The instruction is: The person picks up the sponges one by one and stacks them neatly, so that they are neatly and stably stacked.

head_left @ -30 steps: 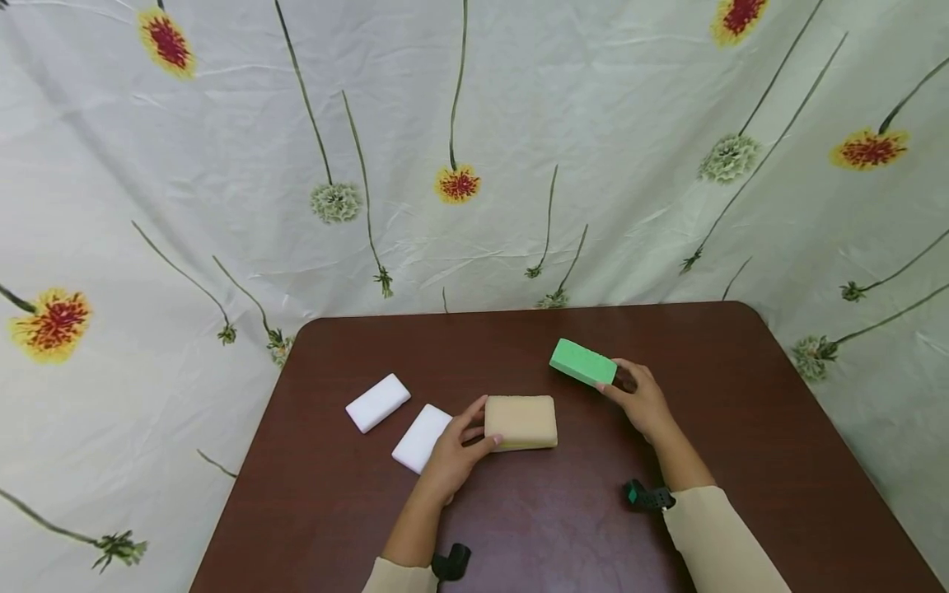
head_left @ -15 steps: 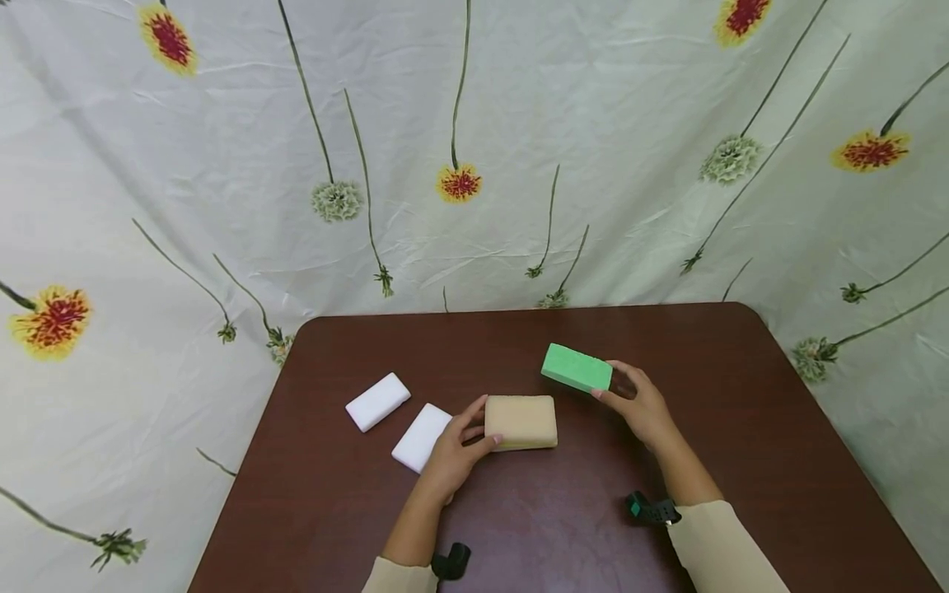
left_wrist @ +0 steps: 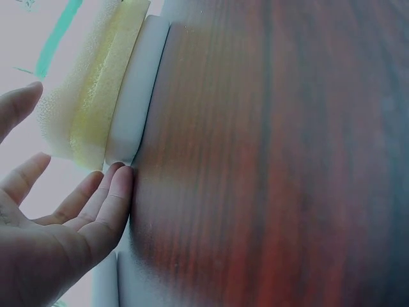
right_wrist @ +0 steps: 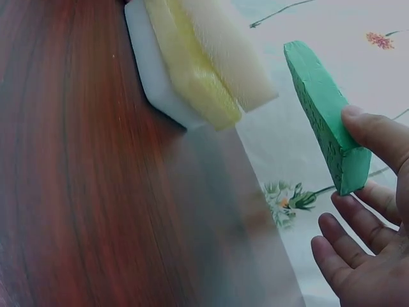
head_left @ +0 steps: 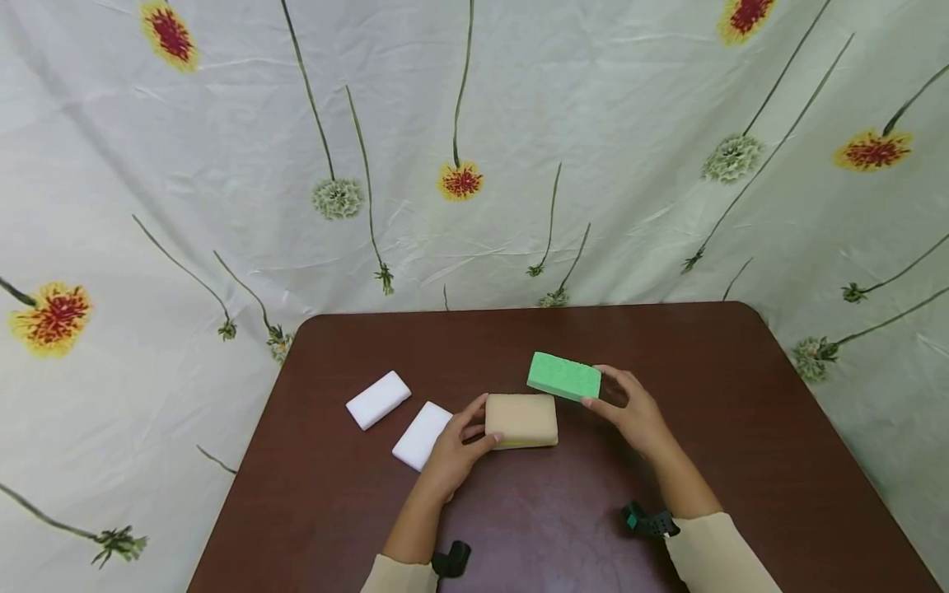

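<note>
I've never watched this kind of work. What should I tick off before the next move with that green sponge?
1. Hold on the green sponge: ok; the right grip pinches one end.
2. Lined up with the stack: not ok; it is offset to the right and angled.
3. Layers in place: ok; beige sponge on yellow sponge on white block.
4. Stack held firmly: cannot tell; the left grip is at its left end, but pressure doesn't show.
5. Loose pieces out of the way: ok, it seems; two other white blocks lie left of the stack.
</note>
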A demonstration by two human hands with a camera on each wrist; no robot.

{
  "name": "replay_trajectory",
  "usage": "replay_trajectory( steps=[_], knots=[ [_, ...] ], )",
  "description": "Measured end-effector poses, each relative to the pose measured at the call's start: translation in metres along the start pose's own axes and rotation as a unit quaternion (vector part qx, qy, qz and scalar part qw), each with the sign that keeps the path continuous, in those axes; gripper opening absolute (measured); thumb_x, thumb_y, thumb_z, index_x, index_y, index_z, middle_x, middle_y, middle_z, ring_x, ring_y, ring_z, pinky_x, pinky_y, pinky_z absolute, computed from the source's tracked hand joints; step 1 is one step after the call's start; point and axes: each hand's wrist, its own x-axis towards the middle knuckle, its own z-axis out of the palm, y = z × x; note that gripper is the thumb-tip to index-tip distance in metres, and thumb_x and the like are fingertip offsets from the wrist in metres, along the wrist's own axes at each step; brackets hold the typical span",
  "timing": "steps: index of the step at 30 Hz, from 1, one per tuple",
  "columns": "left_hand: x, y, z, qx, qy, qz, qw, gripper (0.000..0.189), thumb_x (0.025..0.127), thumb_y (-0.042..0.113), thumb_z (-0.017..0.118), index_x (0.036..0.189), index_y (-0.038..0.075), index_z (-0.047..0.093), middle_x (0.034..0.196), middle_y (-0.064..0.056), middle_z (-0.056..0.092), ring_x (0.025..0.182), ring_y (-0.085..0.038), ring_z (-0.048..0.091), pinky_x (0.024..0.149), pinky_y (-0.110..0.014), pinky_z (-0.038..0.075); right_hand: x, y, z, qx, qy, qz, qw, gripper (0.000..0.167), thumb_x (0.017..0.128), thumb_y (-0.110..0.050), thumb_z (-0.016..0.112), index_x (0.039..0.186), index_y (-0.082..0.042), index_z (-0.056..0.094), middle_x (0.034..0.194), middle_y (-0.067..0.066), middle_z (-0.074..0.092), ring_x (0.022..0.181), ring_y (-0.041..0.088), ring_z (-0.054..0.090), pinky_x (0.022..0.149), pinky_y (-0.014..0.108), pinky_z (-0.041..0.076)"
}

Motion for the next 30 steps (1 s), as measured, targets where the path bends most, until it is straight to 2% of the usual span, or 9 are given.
replay_trajectory(
  steps=[6, 11, 23, 30],
  knots=[
    [0.002, -0.002, 0.0, -0.001, -0.001, 0.001, 1.0, 0.076, 0.09, 0.027, 0.078, 0.155, 0.025, 0.041, 0.146, -0.013, 0.047, 0.133, -0.033, 0.055, 0.1, -0.041, 0.053, -0.003, -0.005, 0.006, 0.008, -0.007, -0.022, 0.9997, 0.071, 0.088, -0.039, 0.079, 0.149, -0.019, 0.049, 0.147, 0.009, 0.047, 0.139, 0.04, 0.049, 0.106, 0.055, 0.048],
    [0.003, -0.003, 0.0, 0.0, -0.003, 0.0, 1.0, 0.076, 0.09, 0.026, 0.078, 0.156, 0.024, 0.04, 0.146, -0.013, 0.047, 0.134, -0.033, 0.055, 0.099, -0.04, 0.053, -0.005, -0.01, 0.011, -0.007, -0.014, -0.043, 0.999, 0.069, 0.087, -0.04, 0.08, 0.146, -0.021, 0.051, 0.144, 0.007, 0.05, 0.135, 0.038, 0.052, 0.105, 0.056, 0.047],
    [0.002, -0.002, 0.001, 0.007, 0.008, -0.001, 0.9999, 0.075, 0.088, 0.028, 0.079, 0.154, 0.026, 0.043, 0.144, -0.012, 0.049, 0.132, -0.032, 0.056, 0.099, -0.041, 0.053, -0.011, -0.017, 0.023, -0.035, -0.031, -0.081, 0.9956, 0.066, 0.086, -0.041, 0.08, 0.144, -0.025, 0.054, 0.145, 0.003, 0.051, 0.138, 0.032, 0.046, 0.111, 0.06, 0.038],
    [0.002, -0.002, 0.001, 0.002, 0.007, -0.003, 1.0, 0.075, 0.089, 0.028, 0.079, 0.155, 0.026, 0.043, 0.144, -0.013, 0.049, 0.134, -0.033, 0.055, 0.1, -0.042, 0.053, -0.013, -0.019, 0.029, -0.045, -0.039, -0.101, 0.9931, 0.067, 0.086, -0.038, 0.08, 0.145, -0.018, 0.055, 0.143, 0.004, 0.053, 0.138, 0.031, 0.047, 0.111, 0.059, 0.039]
  ],
)
